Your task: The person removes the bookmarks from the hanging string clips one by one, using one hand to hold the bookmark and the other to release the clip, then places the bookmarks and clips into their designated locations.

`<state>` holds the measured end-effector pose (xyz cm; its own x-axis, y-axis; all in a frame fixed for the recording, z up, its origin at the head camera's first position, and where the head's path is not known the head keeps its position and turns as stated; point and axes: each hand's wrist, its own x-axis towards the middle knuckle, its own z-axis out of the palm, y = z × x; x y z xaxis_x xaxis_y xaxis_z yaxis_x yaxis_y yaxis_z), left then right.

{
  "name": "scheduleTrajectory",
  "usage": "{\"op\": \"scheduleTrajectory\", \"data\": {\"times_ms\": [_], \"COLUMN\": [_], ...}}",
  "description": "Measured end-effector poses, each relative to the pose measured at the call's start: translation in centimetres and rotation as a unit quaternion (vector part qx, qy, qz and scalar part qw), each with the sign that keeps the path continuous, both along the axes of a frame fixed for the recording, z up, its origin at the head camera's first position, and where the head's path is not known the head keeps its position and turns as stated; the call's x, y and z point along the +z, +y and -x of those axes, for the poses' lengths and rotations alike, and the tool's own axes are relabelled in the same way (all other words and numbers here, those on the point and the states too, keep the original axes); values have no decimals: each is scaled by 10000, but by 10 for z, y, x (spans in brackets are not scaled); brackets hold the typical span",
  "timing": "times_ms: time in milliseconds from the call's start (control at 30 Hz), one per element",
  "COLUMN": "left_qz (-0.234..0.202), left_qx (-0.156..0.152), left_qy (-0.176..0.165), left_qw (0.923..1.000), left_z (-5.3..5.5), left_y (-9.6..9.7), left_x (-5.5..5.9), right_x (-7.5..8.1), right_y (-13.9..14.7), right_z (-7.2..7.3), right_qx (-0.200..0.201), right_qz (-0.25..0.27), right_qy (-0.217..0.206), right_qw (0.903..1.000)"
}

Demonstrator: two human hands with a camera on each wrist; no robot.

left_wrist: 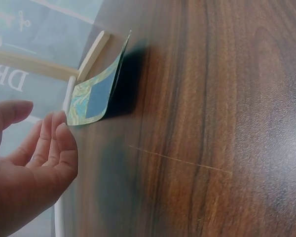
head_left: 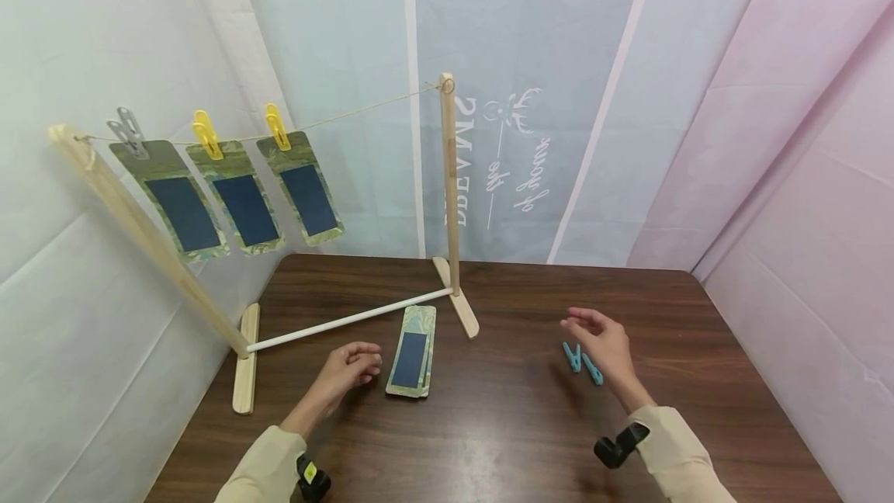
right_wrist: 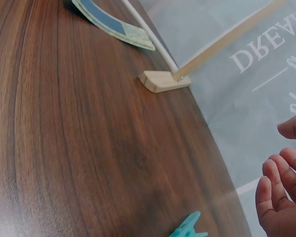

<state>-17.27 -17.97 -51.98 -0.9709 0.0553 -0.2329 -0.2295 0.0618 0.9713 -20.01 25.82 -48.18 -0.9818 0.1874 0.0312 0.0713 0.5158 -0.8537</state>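
Note:
Loosely curled and holding nothing, my left hand (head_left: pixel 347 369) hovers left of a small stack of green patterned cards (head_left: pixel 410 355) with dark blue panels. In the left wrist view the cards (left_wrist: pixel 94 98) look bent, lying beyond the fingertips. My right hand (head_left: pixel 602 338), also empty with relaxed fingers, is above two teal clothespins (head_left: pixel 573 357) on the table. Part of one clothespin (right_wrist: pixel 188 228) shows at the bottom of the right wrist view. Three similar cards (head_left: pixel 246 208) hang from a string, held by one grey clothespin (head_left: pixel 129 134) and two yellow clothespins (head_left: pixel 207 136).
A wooden stand with a left post (head_left: pixel 150 239), a right post (head_left: pixel 451 192) and a white bottom rod (head_left: pixel 349 319) carries the string (head_left: pixel 370 107). Its flat feet rest on the dark wood table (head_left: pixel 503 410). Printed fabric (head_left: pixel 531 37) hangs behind.

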Motion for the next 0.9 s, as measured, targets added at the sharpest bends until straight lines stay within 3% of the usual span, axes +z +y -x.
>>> {"op": "scheduleTrajectory", "data": {"times_ms": [367, 633, 900], "left_qz": [21, 79, -362], "left_qx": [430, 614, 819], "left_qy": [65, 171, 403], "left_qw": [9991, 9979, 9952], "left_z": [4, 6, 8], "left_y": [-2, -5, -7], "left_x": [12, 23, 35], "right_x": [17, 33, 49], "right_y": [-15, -29, -44], "right_z": [6, 11, 15], "right_qx": [580, 986, 1287], "right_qz": [-80, 341, 439], "right_qy": [399, 726, 1116], "right_qw": [9975, 9919, 9844]}}
